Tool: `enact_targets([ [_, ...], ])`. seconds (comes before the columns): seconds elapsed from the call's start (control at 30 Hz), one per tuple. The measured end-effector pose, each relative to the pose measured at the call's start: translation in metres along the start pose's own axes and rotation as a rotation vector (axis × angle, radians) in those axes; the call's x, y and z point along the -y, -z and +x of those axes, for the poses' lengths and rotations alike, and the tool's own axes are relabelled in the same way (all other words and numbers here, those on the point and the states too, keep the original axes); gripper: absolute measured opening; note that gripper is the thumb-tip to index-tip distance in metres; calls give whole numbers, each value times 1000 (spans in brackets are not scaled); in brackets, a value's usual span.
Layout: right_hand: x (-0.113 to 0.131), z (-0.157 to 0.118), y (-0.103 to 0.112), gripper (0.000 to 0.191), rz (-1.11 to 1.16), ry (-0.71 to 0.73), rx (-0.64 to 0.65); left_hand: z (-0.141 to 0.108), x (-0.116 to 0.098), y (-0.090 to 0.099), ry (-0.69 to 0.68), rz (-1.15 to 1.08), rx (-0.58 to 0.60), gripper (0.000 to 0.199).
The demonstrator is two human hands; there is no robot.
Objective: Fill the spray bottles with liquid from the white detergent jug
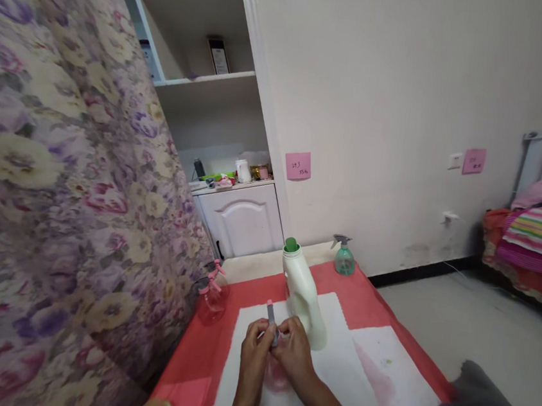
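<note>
Low in the head view, my left hand (256,347) has its fingers closed around the grey spray head of a small pink see-through spray bottle (276,379). The head's pink nozzle tip points away from me. My right hand (295,351) is also closed, its fingers pinching at the same spray head near the bottle's neck. My hands partly hide the neck, so I cannot tell whether the head sits tight on it. Just beyond my right hand, a large pale green jug (306,303) with a green spout in its mouth stands on a white sheet (341,365).
Pink-topped spray bottles (212,300) stand at the left of the red-covered table (242,290). A green spray bottle (345,260) is at the far right corner. A stained paper (394,364) lies to the right. A floral curtain (81,209) hangs close on the left.
</note>
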State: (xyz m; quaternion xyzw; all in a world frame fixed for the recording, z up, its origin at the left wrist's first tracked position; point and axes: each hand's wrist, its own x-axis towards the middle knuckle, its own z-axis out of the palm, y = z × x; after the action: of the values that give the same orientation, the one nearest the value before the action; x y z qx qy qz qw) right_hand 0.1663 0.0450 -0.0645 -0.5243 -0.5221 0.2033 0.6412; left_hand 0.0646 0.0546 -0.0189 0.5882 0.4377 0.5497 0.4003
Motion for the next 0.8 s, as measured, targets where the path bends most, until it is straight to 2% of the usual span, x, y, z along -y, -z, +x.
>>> enact_targets([
  [0.13, 2, -2, 0, 26, 41, 24, 42, -1, 1, 0, -1, -5, 0, 43],
  [0.23, 2, -1, 2, 15, 70, 59, 96, 0, 3, 0, -1, -16, 0, 44],
  [0.3, 1, 1, 2, 9, 59, 43, 77, 0, 4, 0, 0, -18, -1, 43],
  [0.43, 2, 0, 0, 17, 29, -2, 15, 0, 5, 0, 5, -15, 0, 40],
  [0.53, 3, -1, 2, 21, 56, 30, 63, -1, 6, -1, 7, -19, 6, 40],
  [0.63, 3, 0, 4, 15, 70, 48, 92, 0, 6, -2, 7, -24, 7, 41],
  [0.8, 1, 1, -2, 18, 29, -23, 2, -1, 5, -1, 17, -20, 8, 40],
])
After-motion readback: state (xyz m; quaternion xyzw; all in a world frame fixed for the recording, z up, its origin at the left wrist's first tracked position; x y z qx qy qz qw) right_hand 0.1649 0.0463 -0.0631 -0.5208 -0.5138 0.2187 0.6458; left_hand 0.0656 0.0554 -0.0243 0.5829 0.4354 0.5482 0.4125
